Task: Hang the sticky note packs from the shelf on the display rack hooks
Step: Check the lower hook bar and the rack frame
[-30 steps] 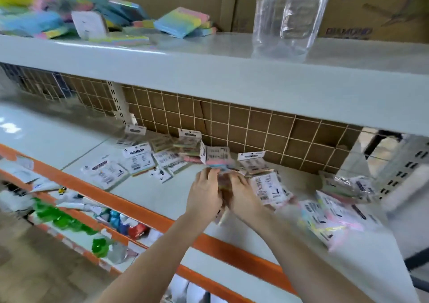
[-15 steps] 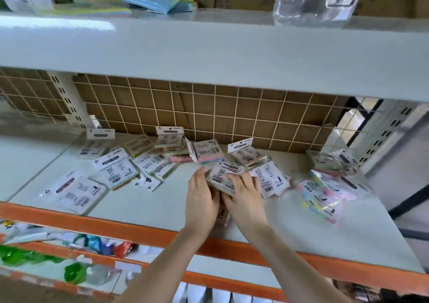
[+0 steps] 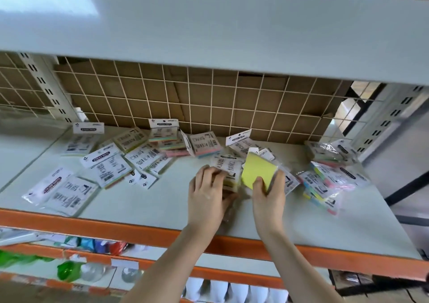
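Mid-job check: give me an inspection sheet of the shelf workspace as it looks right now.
Surface: grey shelf with an orange front edge, wire grid panel behind.
Job's things: sticky note packs lie scattered flat on the shelf; none seen hanging on a hook.
Clutter: pile of bagged multicolour packs at the right.
Grippers: left hand holds a pack with a printed label; right hand pinches a yellow pack, tilted up.
Cables: nothing seen.
Surroundings: another shelf overhead; blurred coloured goods on the tier below.

2 bare forearms, sleeveless, ringless hands [image 3: 236, 191]
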`<control>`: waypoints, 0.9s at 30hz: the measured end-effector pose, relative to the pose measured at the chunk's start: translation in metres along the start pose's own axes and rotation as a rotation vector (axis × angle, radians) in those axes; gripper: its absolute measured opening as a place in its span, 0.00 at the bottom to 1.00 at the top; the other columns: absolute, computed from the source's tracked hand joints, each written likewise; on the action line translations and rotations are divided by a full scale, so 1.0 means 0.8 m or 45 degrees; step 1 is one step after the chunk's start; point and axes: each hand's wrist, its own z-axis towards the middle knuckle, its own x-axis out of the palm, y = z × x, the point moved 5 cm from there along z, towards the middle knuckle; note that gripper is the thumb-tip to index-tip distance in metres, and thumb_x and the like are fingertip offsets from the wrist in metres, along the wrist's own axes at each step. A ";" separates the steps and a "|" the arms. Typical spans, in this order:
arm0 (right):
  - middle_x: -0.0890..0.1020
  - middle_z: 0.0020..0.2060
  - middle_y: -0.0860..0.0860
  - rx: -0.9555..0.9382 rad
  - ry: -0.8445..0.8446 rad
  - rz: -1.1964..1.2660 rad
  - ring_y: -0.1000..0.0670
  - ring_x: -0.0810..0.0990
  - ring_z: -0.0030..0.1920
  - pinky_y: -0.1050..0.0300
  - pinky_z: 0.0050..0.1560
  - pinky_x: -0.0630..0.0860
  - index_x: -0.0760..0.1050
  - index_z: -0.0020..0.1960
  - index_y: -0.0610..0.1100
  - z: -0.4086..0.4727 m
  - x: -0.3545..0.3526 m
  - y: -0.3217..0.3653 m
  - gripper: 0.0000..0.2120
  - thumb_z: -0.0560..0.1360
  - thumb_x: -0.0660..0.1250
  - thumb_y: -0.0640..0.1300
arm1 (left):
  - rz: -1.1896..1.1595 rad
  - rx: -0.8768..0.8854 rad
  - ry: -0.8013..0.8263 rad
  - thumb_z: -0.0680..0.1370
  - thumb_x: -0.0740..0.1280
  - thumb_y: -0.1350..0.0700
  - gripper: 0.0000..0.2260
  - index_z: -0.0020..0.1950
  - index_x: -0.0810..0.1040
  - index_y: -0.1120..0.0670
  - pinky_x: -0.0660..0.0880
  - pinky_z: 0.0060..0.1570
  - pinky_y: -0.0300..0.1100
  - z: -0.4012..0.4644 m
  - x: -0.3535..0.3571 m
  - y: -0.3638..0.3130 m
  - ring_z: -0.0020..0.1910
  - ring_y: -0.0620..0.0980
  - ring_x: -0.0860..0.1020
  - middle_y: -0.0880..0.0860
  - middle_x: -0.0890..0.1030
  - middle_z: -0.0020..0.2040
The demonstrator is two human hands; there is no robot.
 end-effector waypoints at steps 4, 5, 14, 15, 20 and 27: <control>0.70 0.33 0.66 0.008 0.005 0.030 0.63 0.68 0.33 0.73 0.33 0.65 0.63 0.44 0.52 0.002 0.000 -0.001 0.14 0.76 0.61 0.33 | 0.096 0.071 -0.063 0.64 0.76 0.51 0.18 0.51 0.81 0.57 0.74 0.55 0.53 -0.002 -0.002 -0.006 0.56 0.57 0.79 0.54 0.81 0.53; 0.70 0.34 0.67 0.001 0.005 0.029 0.64 0.69 0.34 0.74 0.35 0.65 0.64 0.46 0.50 0.001 -0.001 0.000 0.12 0.76 0.62 0.34 | 0.127 0.080 -0.076 0.64 0.77 0.51 0.18 0.50 0.80 0.57 0.75 0.54 0.53 -0.002 -0.003 -0.007 0.52 0.57 0.80 0.54 0.82 0.50; 0.62 0.32 0.54 0.243 -0.214 0.267 0.60 0.61 0.28 0.68 0.31 0.62 0.58 0.38 0.47 0.007 -0.047 0.003 0.16 0.76 0.64 0.37 | 0.073 0.163 -0.199 0.66 0.78 0.55 0.12 0.45 0.82 0.57 0.75 0.36 0.46 -0.006 -0.035 -0.016 0.37 0.57 0.79 0.54 0.81 0.39; 0.63 0.32 0.54 0.326 -0.232 0.315 0.59 0.62 0.28 0.66 0.32 0.63 0.60 0.39 0.46 0.012 -0.059 0.001 0.14 0.76 0.64 0.37 | 0.024 0.159 -0.251 0.68 0.77 0.56 0.09 0.44 0.82 0.58 0.74 0.35 0.44 -0.002 -0.046 -0.016 0.35 0.56 0.79 0.54 0.81 0.37; 0.78 0.45 0.45 0.727 -0.088 0.821 0.46 0.79 0.41 0.51 0.42 0.75 0.70 0.60 0.44 0.036 -0.107 0.002 0.19 0.74 0.64 0.28 | -0.697 -0.321 -0.251 0.79 0.63 0.49 0.13 0.37 0.75 0.52 0.62 0.26 0.31 0.020 -0.079 -0.018 0.26 0.41 0.70 0.43 0.73 0.27; 0.82 0.32 0.47 0.798 0.016 1.012 0.49 0.83 0.33 0.57 0.29 0.78 0.71 0.41 0.42 0.028 -0.220 0.006 0.07 0.75 0.68 0.35 | -1.716 -0.838 0.031 0.77 0.67 0.60 0.04 0.44 0.75 0.53 0.76 0.36 0.47 0.016 -0.027 -0.106 0.40 0.53 0.79 0.54 0.80 0.41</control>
